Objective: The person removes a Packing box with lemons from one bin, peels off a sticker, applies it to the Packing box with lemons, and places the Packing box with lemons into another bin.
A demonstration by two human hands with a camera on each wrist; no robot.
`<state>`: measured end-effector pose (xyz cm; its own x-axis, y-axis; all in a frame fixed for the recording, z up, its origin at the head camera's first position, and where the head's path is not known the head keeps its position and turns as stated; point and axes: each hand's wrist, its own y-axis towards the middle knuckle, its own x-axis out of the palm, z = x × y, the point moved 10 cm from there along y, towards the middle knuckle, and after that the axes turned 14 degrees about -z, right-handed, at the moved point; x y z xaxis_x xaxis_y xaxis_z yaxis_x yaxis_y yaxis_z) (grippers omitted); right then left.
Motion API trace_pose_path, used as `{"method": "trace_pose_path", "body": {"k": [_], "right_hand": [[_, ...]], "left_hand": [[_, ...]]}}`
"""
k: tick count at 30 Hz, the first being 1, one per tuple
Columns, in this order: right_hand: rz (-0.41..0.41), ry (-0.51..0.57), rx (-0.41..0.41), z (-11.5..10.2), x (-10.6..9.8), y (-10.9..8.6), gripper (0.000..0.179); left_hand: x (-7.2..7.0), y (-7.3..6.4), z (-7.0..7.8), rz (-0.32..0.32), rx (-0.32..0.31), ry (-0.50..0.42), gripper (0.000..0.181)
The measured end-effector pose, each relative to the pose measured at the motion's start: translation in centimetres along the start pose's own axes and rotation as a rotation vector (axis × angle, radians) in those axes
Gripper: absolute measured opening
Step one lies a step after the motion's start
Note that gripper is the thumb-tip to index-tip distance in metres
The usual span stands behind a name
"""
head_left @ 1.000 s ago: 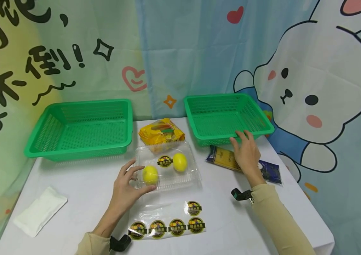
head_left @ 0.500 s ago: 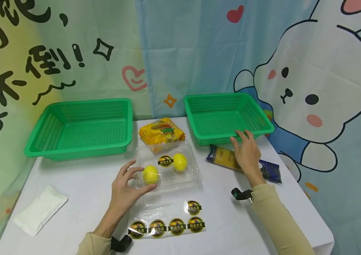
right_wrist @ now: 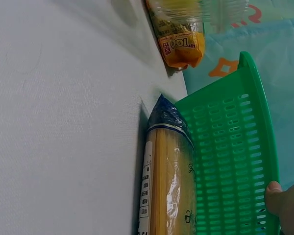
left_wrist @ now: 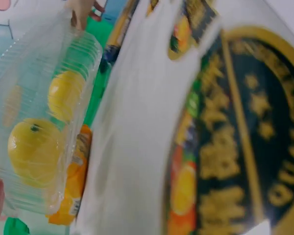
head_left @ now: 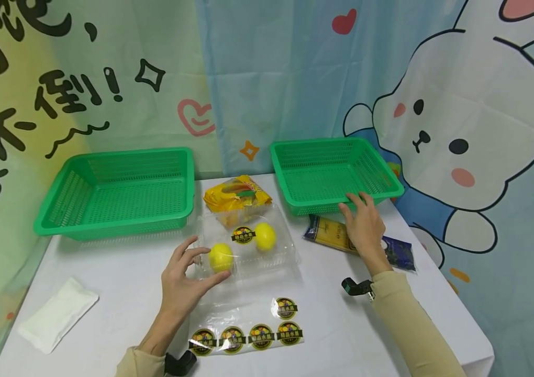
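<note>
My left hand (head_left: pixel 187 280) grips the near left corner of a clear plastic box (head_left: pixel 274 262), its thumb along the front edge and fingers at the left side. Two yellow fruits (head_left: pixel 265 236) that look like lemons lie inside, and a round black-and-gold sticker (head_left: pixel 243 235) is on the lid. In the left wrist view the box (left_wrist: pixel 49 196) stands at the left, with fingertips at its edge. My right hand (head_left: pixel 366 230) holds the front rim of the right green basket (head_left: pixel 337 178); in the right wrist view the thumb (right_wrist: pixel 273 193) lies on that rim.
A pack of spaghetti (head_left: pixel 330 234) lies under my right hand, before the right basket. Behind the box is a yellow snack bag (head_left: pixel 237 193). Another green basket (head_left: pixel 125 196) stands left. A sticker sheet (head_left: pixel 234 311) and a white packet (head_left: pixel 59 315) lie nearer.
The plastic box has moved up slightly in my left hand, fruits and sticker with it. My right hand keeps its place on the basket rim. The head view has shifted a little.
</note>
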<state>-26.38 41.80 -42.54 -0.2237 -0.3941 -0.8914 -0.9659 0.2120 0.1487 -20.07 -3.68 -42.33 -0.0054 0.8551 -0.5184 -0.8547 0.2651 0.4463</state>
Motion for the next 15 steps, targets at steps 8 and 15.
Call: {"method": "trace_pose_path", "body": {"k": [8,15], "right_hand": [[-0.005,-0.022,0.003,0.0,-0.1,-0.1,0.046],[-0.028,-0.026,0.004,-0.1,0.0,0.0,0.048]], "left_hand": [[-0.8,0.8,1.3,0.032,0.000,-0.014,0.059],[-0.9,2.0,2.1,0.060,0.002,-0.054,0.057]]}}
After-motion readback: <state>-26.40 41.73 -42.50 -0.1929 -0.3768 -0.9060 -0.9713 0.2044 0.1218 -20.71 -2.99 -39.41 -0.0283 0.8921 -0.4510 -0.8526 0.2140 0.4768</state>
